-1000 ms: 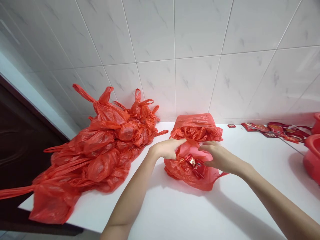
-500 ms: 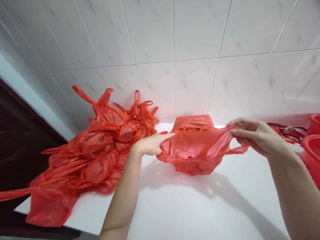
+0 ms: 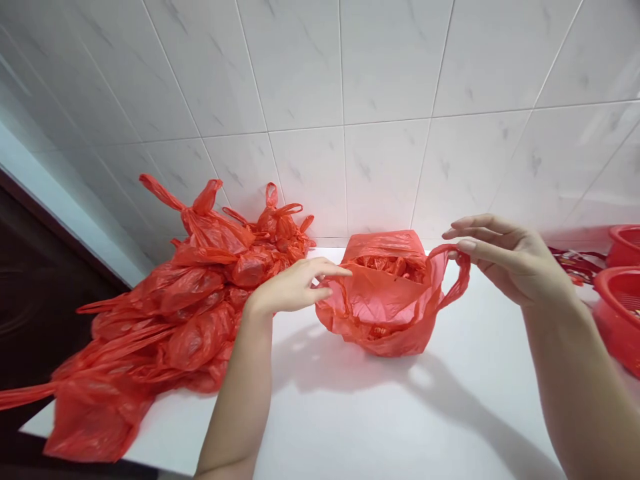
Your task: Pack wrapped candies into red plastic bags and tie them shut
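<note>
A red plastic bag stands on the white table with its mouth spread toward me; small red items, hard to make out, show at its bottom. My left hand is at the left rim of the bag, thumb and fingers apart. To the right, my right hand hovers with fingers spread, its thumb tip touching or just beside the bag's looped handle. Behind this bag sits a red stack of plastic bags, partly hidden by it.
Many filled red bags with tied tops are heaped in a pile on the left. At the right edge stand red plastic baskets, with red packaging beside them. A tiled wall closes off the back of the white table.
My right hand has let go of the stretched handle, which now curls upright. The bag's mouth is wider, showing its contents. My left hand's fingers have loosened from the rim.
</note>
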Demonstrator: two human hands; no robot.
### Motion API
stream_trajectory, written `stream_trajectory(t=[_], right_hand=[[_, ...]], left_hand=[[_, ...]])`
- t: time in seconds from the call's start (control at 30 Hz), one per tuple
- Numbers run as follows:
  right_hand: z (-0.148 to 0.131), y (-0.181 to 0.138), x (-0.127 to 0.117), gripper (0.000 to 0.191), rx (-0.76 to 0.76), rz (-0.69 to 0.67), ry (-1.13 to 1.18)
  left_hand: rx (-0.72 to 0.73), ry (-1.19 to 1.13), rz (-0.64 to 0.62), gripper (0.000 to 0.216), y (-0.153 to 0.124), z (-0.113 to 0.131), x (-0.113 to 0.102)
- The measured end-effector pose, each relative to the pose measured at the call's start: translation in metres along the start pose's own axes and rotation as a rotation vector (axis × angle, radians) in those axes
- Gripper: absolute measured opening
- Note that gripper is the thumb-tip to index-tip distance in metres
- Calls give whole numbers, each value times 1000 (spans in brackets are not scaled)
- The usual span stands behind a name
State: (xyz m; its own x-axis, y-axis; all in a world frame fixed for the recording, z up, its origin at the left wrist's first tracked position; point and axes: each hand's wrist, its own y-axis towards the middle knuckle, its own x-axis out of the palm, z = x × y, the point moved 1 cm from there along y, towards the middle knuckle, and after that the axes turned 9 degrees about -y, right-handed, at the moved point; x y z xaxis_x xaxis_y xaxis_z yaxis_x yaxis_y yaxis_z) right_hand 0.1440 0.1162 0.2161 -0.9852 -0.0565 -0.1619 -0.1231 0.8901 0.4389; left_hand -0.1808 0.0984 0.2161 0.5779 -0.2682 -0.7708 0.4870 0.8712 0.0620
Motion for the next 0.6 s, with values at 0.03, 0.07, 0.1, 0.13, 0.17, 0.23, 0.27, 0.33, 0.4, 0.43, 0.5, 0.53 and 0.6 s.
stream_trajectory(t=[0.03, 0.07, 0.1, 0.13, 0.17, 0.23, 0.27, 0.33, 0.4, 0.43, 0.5, 0.53, 0.6], right_hand=[[0, -1, 2, 30, -26, 0, -8], [0, -2, 4, 30, -51, -1, -21], [-1, -4, 6, 31, -72, -12, -38], [-1, -5, 7, 33, -91, -32, -58], [-1, -7, 9, 35, -112, -57, -77], [-1, -9, 12, 35, -149, -97, -119], [-1, -11, 13, 32, -164, -94, -149], [0, -12, 15, 23, -195, -28, -218], [-1, -13, 17, 15, -216, 58, -269], [-2, -13, 18, 13, -222, 92, -274], [-6, -13, 24, 13, -228, 131, -246], [-9, -13, 28, 14, -233, 134, -227], [-17, -12, 40, 16, -257, 107, -212]], left_hand=[[19, 27, -39, 58, 1, 1, 3], [29, 54, -70, 63, 3, 1, 7], [26, 85, -86, 67, 5, 2, 10], [10, 121, -92, 69, 6, 1, 14], [-12, 157, -92, 69, 8, 1, 16], [-48, 208, -86, 58, 11, 1, 20], [-48, 207, -77, 48, 12, 2, 20], [-1, 124, -16, 29, 12, 5, 19], [92, -65, 110, 18, 11, 11, 16], [143, -185, 185, 17, 11, 14, 15], [228, -414, 312, 20, 9, 20, 14], [254, -505, 351, 21, 8, 23, 16], [270, -629, 360, 27, 9, 28, 22]])
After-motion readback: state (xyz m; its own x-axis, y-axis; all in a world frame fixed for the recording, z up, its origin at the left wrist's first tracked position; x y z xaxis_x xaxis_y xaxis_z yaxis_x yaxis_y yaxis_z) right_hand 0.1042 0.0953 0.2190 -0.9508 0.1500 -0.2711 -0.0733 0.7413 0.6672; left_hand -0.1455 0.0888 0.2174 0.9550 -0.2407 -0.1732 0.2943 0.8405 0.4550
